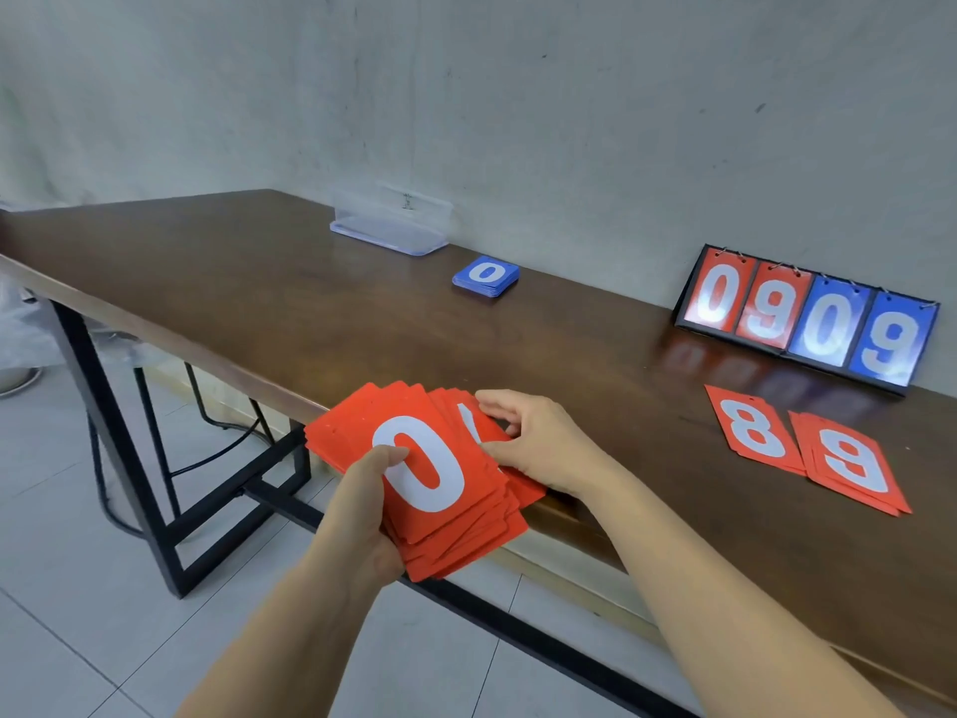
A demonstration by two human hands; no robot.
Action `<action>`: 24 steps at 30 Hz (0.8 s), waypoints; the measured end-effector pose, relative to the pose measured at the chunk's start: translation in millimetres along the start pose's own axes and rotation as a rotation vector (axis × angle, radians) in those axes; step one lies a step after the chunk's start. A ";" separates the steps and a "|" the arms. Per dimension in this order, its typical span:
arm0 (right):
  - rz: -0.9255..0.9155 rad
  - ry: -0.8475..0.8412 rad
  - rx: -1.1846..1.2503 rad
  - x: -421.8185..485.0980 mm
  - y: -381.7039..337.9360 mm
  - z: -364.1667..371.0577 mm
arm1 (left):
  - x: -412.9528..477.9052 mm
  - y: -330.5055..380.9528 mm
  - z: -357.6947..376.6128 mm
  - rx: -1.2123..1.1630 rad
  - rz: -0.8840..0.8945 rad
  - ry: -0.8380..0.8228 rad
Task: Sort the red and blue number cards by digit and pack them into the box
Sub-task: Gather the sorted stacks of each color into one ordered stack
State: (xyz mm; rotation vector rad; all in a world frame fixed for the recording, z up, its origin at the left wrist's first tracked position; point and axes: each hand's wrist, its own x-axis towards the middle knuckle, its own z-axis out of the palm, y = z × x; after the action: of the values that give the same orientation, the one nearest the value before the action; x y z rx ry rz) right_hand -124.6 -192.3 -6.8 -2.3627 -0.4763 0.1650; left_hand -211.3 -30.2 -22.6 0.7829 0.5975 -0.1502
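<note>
The fingers [498, 402] of the right hand [541, 443] are curling over the far edge of the red stack [357, 424]. With the thumb opposing, they are pinching the fanned cards. The card being drawn is probably the one behind the top card [424, 463], a 0, though the hand is covering its digit. The left hand [362, 510] is gripping the stack from beneath, thumb pressing on that 0.

The stack is hanging at the near edge of the tabletop [259, 282], partly over the floor [77, 562]. The red 8 pile [753, 427] and red 9 pile [849, 458] are lying to the right. The blue pile [486, 274] and clear box [388, 225] are sitting well apart at the back.

Risk: the loose fan is inviting a slip, which would spill cards onto the floor. Two cards clinging together would put a digit in the wrong pile.
</note>
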 end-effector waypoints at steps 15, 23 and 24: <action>0.131 0.367 0.158 -13.1 45.3 -64.6 | -6.2 4.2 44.1 0.052 0.019 -0.130; 0.741 0.466 -0.526 -39.5 139.1 -146.8 | 10.9 -7.0 115.4 0.123 -0.068 -0.225; 0.785 0.444 -0.539 -41.6 146.5 -150.9 | 16.0 -9.8 122.0 0.117 -0.079 -0.219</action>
State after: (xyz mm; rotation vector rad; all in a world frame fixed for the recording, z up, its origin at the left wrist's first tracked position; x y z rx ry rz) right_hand -82.9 -402.3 5.7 -2.8747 0.7202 -0.1573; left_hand -146.6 -121.2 30.0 0.8436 0.4150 -0.3412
